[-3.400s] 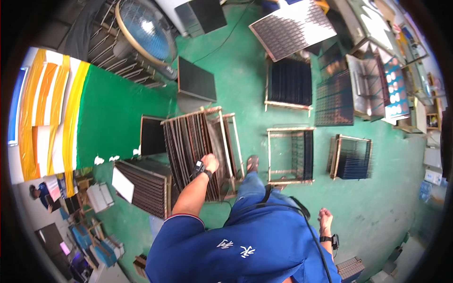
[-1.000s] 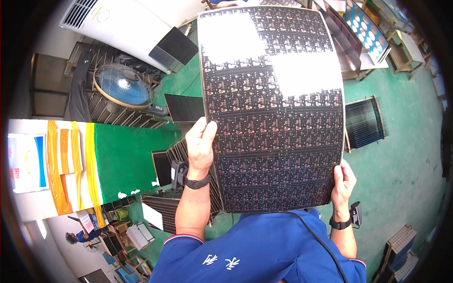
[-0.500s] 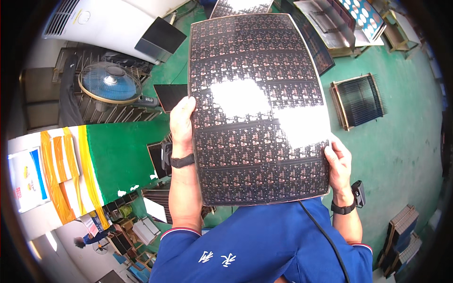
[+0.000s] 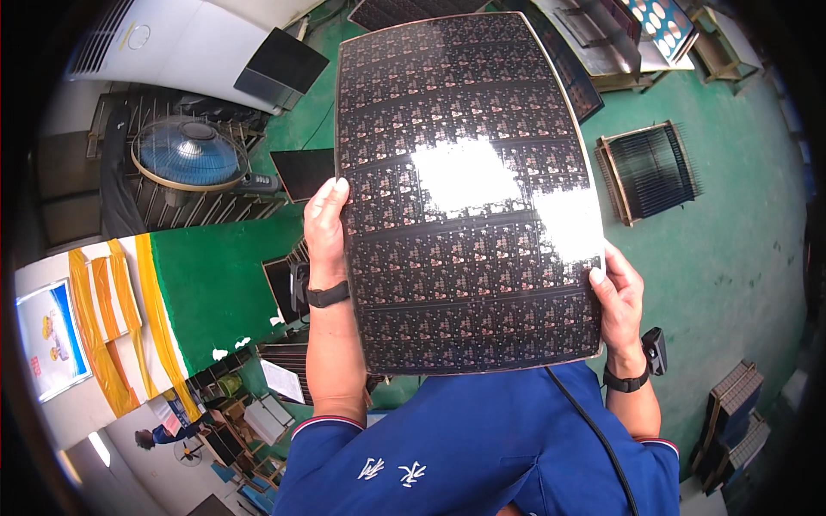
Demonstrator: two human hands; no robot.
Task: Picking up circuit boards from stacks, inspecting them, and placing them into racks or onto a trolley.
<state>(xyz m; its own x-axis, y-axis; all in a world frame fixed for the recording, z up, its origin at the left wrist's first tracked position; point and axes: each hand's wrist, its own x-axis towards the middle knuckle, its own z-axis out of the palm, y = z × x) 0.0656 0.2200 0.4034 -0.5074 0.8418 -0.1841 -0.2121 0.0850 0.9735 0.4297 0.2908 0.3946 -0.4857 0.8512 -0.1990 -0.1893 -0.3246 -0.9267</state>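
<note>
A large dark circuit-board panel [image 4: 465, 267], printed with rows of small repeated copper-coloured patterns, is held up in front of my chest. My left hand [image 4: 326, 219] grips its left edge, thumb on the face and fingers bent behind. Lower down on the opposite edge, my right hand [image 4: 619, 297] clasps the panel the same way, thumb in front. Two bright patches of reflected light hide part of the pattern. The fingers behind the panel are mostly out of sight.
A standing fan [image 4: 189, 155] is at the left beside slotted racks. On the green floor at right sits a wire rack [image 4: 650, 172]. Stacked racks [image 4: 731, 421] stand lower right. A table [image 4: 641, 69] with panels is at the far right. Another person [image 4: 163, 434] is at lower left.
The panel's far edge has risen a little and shifted left, and the reflections on it have moved right. Both hands keep their hold.
</note>
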